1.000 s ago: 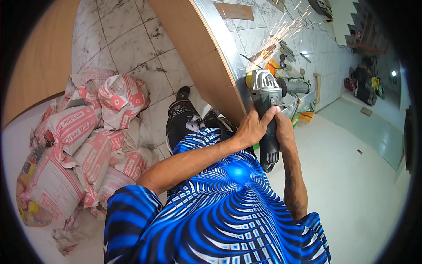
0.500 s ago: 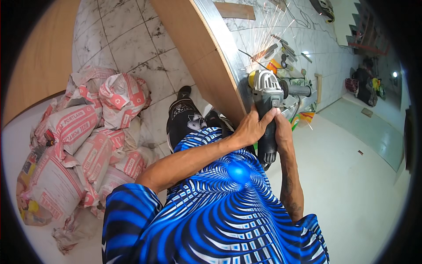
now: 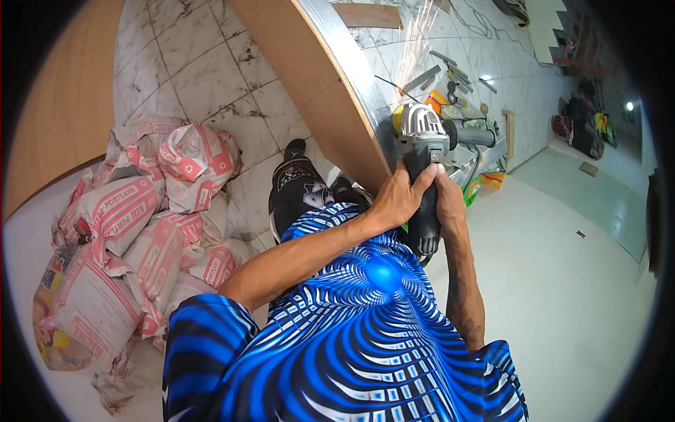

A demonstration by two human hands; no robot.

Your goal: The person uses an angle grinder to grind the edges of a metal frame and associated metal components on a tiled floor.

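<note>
Both my hands grip a grey and black angle grinder (image 3: 423,126): my left hand (image 3: 399,198) wraps its body from the left, thumb on top, while my right hand (image 3: 448,204) holds it from the right. Its yellow disc (image 3: 399,116) is against the silver metal strip (image 3: 355,63) along the edge of a wooden board (image 3: 313,84), and pale sparks (image 3: 415,46) spray up from it. A dark side handle (image 3: 474,137) sticks out to the right. My legs (image 3: 299,190) stand left of the board; the exact contact point is hidden.
Torn paper sacks (image 3: 119,218) with red print pile at the left beside a wooden panel (image 3: 56,105). Metal offcuts and tools (image 3: 450,77) lie on the marble-tiled floor (image 3: 204,63) beyond the board, with loose cords (image 3: 474,21). A dark heap of bags (image 3: 583,133) sits at the right.
The grinder and both hands have shifted slightly upward in the picture, still on the metal edge. The spray of sparks has become paler and rises more steeply.
</note>
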